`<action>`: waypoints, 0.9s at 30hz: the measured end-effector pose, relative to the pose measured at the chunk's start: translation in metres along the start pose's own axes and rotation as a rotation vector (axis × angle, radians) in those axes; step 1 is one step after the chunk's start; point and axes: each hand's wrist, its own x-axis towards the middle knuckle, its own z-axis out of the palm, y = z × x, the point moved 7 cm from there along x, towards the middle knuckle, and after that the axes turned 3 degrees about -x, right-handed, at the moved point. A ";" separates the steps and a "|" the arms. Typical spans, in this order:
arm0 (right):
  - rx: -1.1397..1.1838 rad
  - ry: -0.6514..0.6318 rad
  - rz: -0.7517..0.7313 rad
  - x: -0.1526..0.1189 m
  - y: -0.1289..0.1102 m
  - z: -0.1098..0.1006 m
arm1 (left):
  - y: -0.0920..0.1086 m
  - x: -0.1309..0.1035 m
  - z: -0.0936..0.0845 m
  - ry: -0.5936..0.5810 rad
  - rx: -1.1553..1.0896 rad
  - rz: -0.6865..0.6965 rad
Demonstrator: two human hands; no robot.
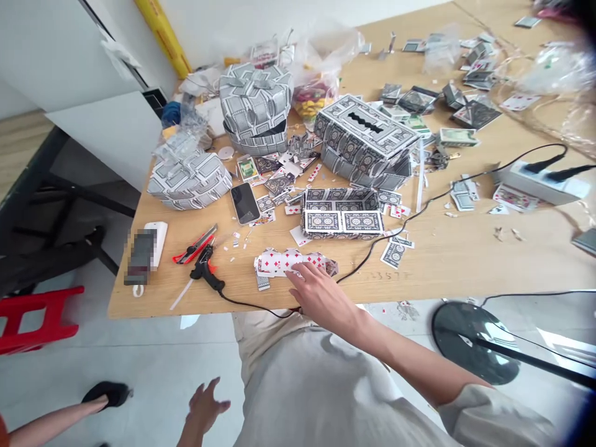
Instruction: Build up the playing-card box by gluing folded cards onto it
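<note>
Fingers of my right hand [321,297] lie loosely spread on the folded cards [275,264] near the edge of the table [442,267], my left hand [205,406] hangs empty, and pressing too hard could squash them.

playing-card strip [275,264] | white, red diamonds | scalloped far edge | lying crosswise near front of table [447,270]

The folded card piece [269,264] at the near edge shows red diamonds and what looks like a 5. Right of it, faint digits, 3, 5 and 7 among them, mark the tabletop [372,287]. Red hearts show on a loose card [399,212] farther right. The yellow tube's [162,37] lettering, far left, is unreadable.
</note>
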 end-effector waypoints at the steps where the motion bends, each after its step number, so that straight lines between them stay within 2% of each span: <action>1: 0.013 0.015 -0.024 0.000 -0.003 0.002 | 0.005 0.001 0.003 -0.010 -0.003 0.009; 3: 0.020 0.043 -0.057 0.000 -0.008 0.008 | 0.028 0.002 0.006 -0.082 -0.031 0.057; 6: 0.007 0.050 -0.063 0.001 -0.015 0.019 | 0.086 -0.004 -0.005 -0.126 -0.062 0.182; 8: 0.004 0.025 -0.039 0.000 -0.017 0.026 | 0.140 -0.015 -0.023 -0.034 -0.051 0.380; 10: 0.003 -0.012 -0.008 -0.003 -0.016 0.031 | 0.195 -0.029 -0.038 0.108 -0.059 0.634; 12: -0.009 -0.042 0.008 -0.007 -0.014 0.033 | 0.236 -0.039 -0.047 0.277 -0.067 0.868; 13: -0.018 -0.050 0.014 -0.009 -0.012 0.033 | 0.249 -0.041 -0.048 0.349 -0.044 0.960; 16: -0.036 -0.049 0.026 -0.013 -0.009 0.032 | 0.265 -0.026 -0.035 0.462 0.139 1.055; 19: -0.030 -0.037 0.034 -0.015 -0.007 0.032 | 0.259 -0.006 -0.025 0.511 0.254 1.019; 23: -0.013 0.003 0.054 -0.013 -0.006 0.034 | 0.247 0.008 -0.029 0.566 0.270 0.963; 27: -0.010 0.003 0.056 -0.010 -0.005 0.036 | 0.250 0.017 -0.035 0.603 0.204 0.927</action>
